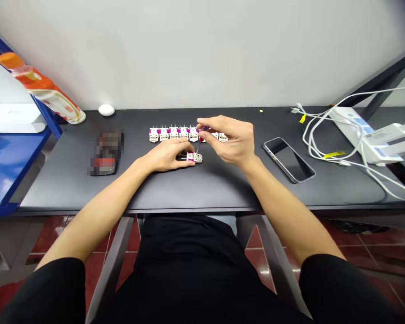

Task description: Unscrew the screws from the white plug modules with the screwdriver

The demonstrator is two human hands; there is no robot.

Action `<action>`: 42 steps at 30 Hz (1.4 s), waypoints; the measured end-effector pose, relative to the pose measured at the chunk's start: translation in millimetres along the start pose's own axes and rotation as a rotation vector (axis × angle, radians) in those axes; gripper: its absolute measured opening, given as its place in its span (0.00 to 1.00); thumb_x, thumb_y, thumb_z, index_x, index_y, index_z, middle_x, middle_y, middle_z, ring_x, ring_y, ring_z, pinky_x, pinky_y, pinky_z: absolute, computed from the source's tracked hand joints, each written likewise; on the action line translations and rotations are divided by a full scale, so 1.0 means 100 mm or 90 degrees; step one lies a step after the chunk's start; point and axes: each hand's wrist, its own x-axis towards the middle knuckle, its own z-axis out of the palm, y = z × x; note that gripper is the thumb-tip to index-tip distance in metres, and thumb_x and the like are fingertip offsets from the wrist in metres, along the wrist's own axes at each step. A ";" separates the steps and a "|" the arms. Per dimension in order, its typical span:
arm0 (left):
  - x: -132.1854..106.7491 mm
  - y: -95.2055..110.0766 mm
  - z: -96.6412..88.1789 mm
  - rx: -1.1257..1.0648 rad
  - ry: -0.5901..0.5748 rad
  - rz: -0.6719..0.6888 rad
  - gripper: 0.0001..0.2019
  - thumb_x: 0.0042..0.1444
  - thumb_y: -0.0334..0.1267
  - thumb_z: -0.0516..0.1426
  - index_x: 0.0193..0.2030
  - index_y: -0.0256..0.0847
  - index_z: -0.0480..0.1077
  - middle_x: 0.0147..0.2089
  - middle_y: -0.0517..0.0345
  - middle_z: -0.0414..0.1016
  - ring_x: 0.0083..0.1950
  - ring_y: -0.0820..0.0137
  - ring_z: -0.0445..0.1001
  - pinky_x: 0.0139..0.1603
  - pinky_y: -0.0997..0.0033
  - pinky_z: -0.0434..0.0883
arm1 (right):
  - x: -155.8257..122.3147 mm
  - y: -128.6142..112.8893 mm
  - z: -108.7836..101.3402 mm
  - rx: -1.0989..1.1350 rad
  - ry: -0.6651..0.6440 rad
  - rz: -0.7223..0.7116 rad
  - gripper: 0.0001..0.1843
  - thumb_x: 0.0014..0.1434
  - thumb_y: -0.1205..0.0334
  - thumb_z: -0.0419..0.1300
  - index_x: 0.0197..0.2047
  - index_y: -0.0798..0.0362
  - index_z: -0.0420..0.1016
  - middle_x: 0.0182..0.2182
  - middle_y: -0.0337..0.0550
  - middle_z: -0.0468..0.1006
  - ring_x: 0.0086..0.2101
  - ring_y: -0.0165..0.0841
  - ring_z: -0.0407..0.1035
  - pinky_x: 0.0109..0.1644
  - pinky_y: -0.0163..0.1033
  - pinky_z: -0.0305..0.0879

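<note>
On the dark desk, a small white-and-purple electrical plug core (191, 157) with metal pins lies on its side. The thumb and fingers of my left hand (170, 154) grip it at the pin end. Above it, my right hand (234, 137) pinches the red-and-purple handle of a small screwdriver (201, 139). The thin shaft slants down to the plug core; whether the tip sits in a screw is too small to tell. Just behind my hands stands a row of several similar plug cores (173, 133), pins upward, with part of the row hidden by my right hand.
A phone (289, 159) lies to the right, near white cables (312, 135) and a white power strip (367, 135). At left are a blurred dark item (107, 153), a white oval object (106, 110) and an orange-capped bottle (42, 87). The desk's front edge (195, 210) is close to me.
</note>
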 end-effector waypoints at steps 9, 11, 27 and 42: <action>0.00 0.02 -0.02 0.009 -0.005 -0.014 0.20 0.74 0.57 0.65 0.57 0.42 0.80 0.52 0.49 0.84 0.45 0.62 0.78 0.49 0.63 0.73 | -0.01 0.03 -0.03 -0.058 -0.049 0.046 0.16 0.76 0.53 0.69 0.64 0.37 0.90 0.53 0.42 0.92 0.49 0.39 0.88 0.57 0.51 0.88; 0.00 0.01 -0.01 0.006 -0.002 -0.013 0.20 0.74 0.57 0.65 0.58 0.42 0.80 0.52 0.49 0.84 0.44 0.62 0.78 0.48 0.63 0.73 | -0.01 0.05 -0.01 -0.066 -0.015 0.023 0.17 0.73 0.54 0.72 0.63 0.34 0.90 0.49 0.39 0.91 0.45 0.37 0.87 0.52 0.48 0.88; 0.01 0.02 -0.02 0.006 -0.011 -0.012 0.20 0.74 0.57 0.64 0.58 0.42 0.79 0.51 0.49 0.83 0.45 0.61 0.78 0.49 0.62 0.72 | -0.01 0.04 -0.02 -0.048 -0.018 0.003 0.16 0.77 0.57 0.68 0.63 0.35 0.89 0.50 0.39 0.92 0.46 0.36 0.87 0.53 0.46 0.88; 0.01 0.02 -0.02 0.008 -0.009 -0.004 0.19 0.74 0.56 0.65 0.56 0.41 0.79 0.51 0.50 0.83 0.45 0.62 0.79 0.48 0.64 0.71 | 0.00 0.04 -0.02 -0.037 -0.055 -0.030 0.21 0.78 0.60 0.66 0.69 0.36 0.86 0.51 0.40 0.93 0.47 0.35 0.88 0.52 0.44 0.88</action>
